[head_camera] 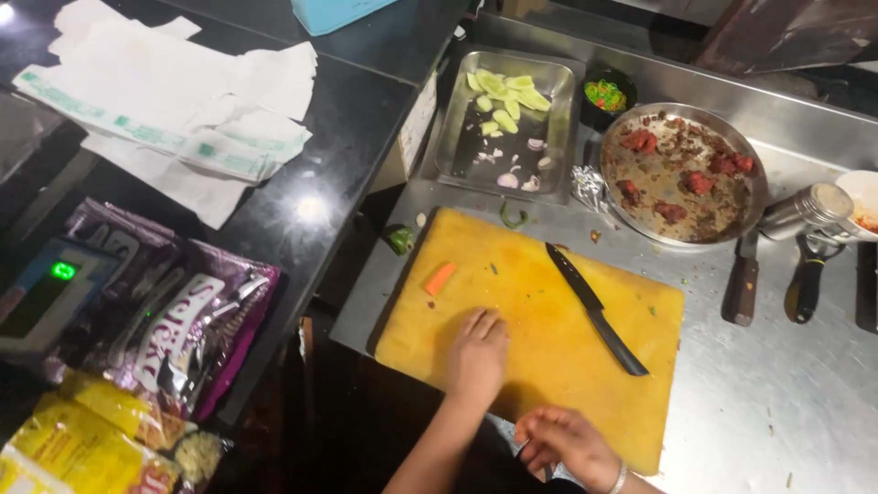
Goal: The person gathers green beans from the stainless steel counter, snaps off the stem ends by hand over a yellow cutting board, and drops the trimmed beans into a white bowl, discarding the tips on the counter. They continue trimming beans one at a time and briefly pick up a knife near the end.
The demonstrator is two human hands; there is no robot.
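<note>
The yellow cutting board (549, 348) lies on the steel desk (777, 393), its near edge toward the person, and it is the biggest thing in play here. The left hand (477, 355) rests flat on the board's near-left part, fingers together and pressed down, holding nothing. The right hand (565, 441) hovers at the near edge with its grip loosely curled; I cannot tell whether it pinches anything.

Beyond the board, far right, sits a round steel pan (681, 174) with red meat pieces, and to its left a rectangular steel tray (508, 119) carrying pale green slices and bits of onion. A black knife (596, 309) lies diagonally on the board, right of the left hand and apart from both hands. A short piece of carrot (440, 278) sits on the far-left part of the board, just beyond the left fingertips.

To my eye the flat palm would do best steadying the board, fingers kept clear of the blade's edge.
</note>
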